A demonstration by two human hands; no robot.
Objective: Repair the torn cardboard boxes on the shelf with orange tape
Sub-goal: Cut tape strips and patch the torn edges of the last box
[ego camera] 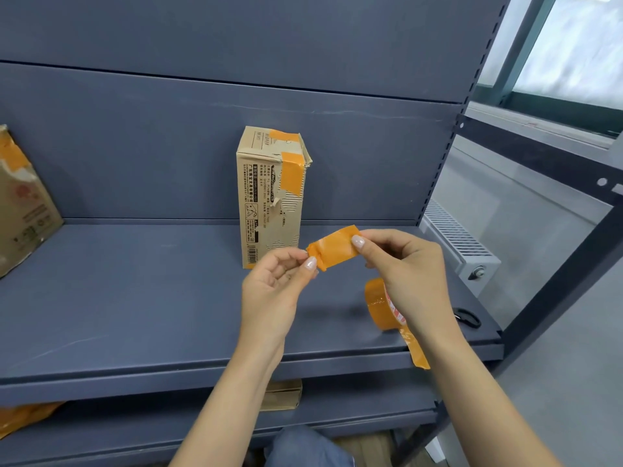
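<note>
Cut tape strip (335, 247) held in the air between both hands, just in front of the box (271, 197), above the shelf (135, 298). Left hand (279, 291) pinches the crumpled left end between thumb and fingers; right hand (404, 264) pinches the right end, thumb on top. Likely held by both ends to keep the strip flat so it doesn't fold onto itself before going on. Left end already bunched, may need smoothing.

Strip's long axis runs left-right, tilted up toward the right. Broad face toward the camera; can't tell which side is sticky.

Box stands upright on the shelf against the back panel, long axis vertical, printed face toward the person. Two orange patches already near its top right corner; the lower front still shows peeled, torn paper, so that's probably where this strip goes.

Roll (381, 305) sits on the shelf under the right wrist, a loose tail hanging over the front edge, parked within reach for the next cut. Scissors (467, 316) lie near the shelf's right edge. Another taped box (23, 203) at far left.
</note>
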